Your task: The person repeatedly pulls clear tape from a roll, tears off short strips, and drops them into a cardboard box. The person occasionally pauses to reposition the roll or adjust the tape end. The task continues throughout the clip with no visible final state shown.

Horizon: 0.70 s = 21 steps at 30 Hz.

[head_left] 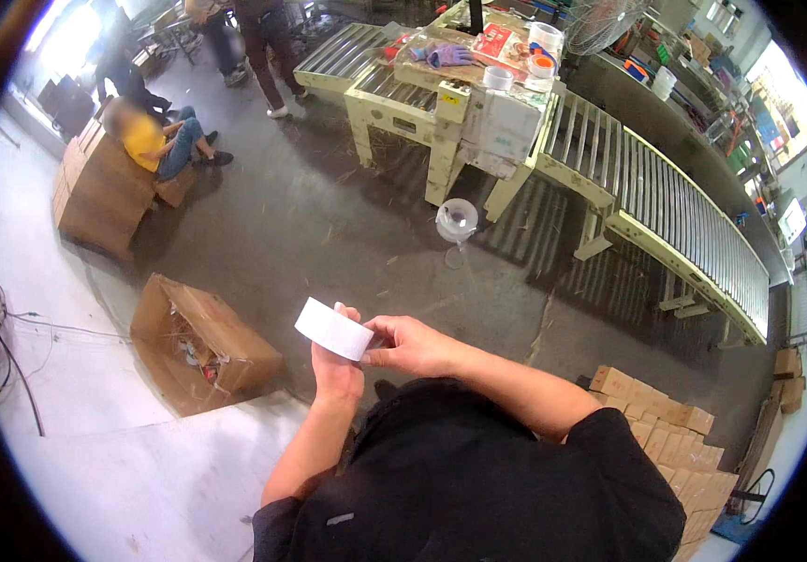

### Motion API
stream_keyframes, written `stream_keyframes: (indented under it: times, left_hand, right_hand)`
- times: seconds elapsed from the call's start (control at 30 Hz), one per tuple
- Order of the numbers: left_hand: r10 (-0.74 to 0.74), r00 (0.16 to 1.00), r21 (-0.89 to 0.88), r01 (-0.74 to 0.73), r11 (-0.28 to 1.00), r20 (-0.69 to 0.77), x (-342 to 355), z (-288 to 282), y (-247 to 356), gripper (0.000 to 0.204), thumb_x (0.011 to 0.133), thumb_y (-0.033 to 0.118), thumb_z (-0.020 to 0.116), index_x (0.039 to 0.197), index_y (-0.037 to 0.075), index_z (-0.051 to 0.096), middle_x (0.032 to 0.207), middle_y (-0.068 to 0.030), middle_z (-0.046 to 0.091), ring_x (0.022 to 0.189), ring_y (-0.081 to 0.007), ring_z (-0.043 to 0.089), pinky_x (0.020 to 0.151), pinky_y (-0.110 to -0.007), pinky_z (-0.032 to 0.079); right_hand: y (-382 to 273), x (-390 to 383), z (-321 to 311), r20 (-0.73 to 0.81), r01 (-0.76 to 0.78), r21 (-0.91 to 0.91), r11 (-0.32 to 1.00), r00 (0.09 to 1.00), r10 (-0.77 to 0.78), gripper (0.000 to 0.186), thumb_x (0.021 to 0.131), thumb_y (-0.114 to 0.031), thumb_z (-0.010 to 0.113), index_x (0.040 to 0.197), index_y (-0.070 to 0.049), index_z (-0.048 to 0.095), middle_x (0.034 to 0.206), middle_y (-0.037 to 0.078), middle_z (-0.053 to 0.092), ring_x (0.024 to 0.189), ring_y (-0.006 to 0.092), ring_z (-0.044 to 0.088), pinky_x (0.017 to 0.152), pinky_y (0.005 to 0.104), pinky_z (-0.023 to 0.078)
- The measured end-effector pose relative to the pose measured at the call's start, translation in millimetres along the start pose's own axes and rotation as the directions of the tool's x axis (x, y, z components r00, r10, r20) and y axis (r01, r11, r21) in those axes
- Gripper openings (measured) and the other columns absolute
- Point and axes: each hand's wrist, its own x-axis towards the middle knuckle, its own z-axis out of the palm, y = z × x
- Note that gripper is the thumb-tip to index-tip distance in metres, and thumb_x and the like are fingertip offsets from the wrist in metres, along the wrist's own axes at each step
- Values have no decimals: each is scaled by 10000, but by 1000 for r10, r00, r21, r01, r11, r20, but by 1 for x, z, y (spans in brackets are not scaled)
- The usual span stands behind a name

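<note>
A white roll (332, 330), broad and smooth-sided like a roll of labels or tape, is held up in front of my body. My left hand (336, 377) grips it from behind and below, with fingertips showing over its far edge. At the roll's right edge, my right hand (410, 345) has its thumb and fingers bent in a pinch. The roll's edge partly hides what those fingertips hold, perhaps its loose end.
An open cardboard box (246, 348) with scraps stands at left, and stacked cartons (652, 412) at lower right. A roller conveyor (675, 201) crosses the far right. A clear plastic spool (457, 218) lies on the floor. A person in yellow (144, 142) sits at far left.
</note>
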Motion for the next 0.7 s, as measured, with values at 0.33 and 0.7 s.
stream_keyframes:
  times: [0.33, 0.7]
  left_hand:
    - [853, 381, 635, -768, 78, 356, -21, -8, 47, 766, 737, 70, 792, 1370, 9, 365, 1146, -124, 523, 978, -237, 553, 836, -376, 491]
    - [763, 508, 769, -638, 21, 401, -35, 8, 76, 384, 740, -123, 592, 1078, 41, 668, 878, -89, 615, 904, -222, 616, 825, -277, 492]
  right_hand:
    - [-31, 3, 9, 212, 138, -358, 923, 975, -64, 241, 873, -218, 590, 913, 13, 642, 787, 103, 654, 742, 171, 600, 713, 343, 485]
    - [-58, -14, -24, 278, 131, -208, 969, 958, -70, 165, 924, -173, 596, 938, -14, 635, 787, -36, 583, 726, 46, 490, 644, 235, 417]
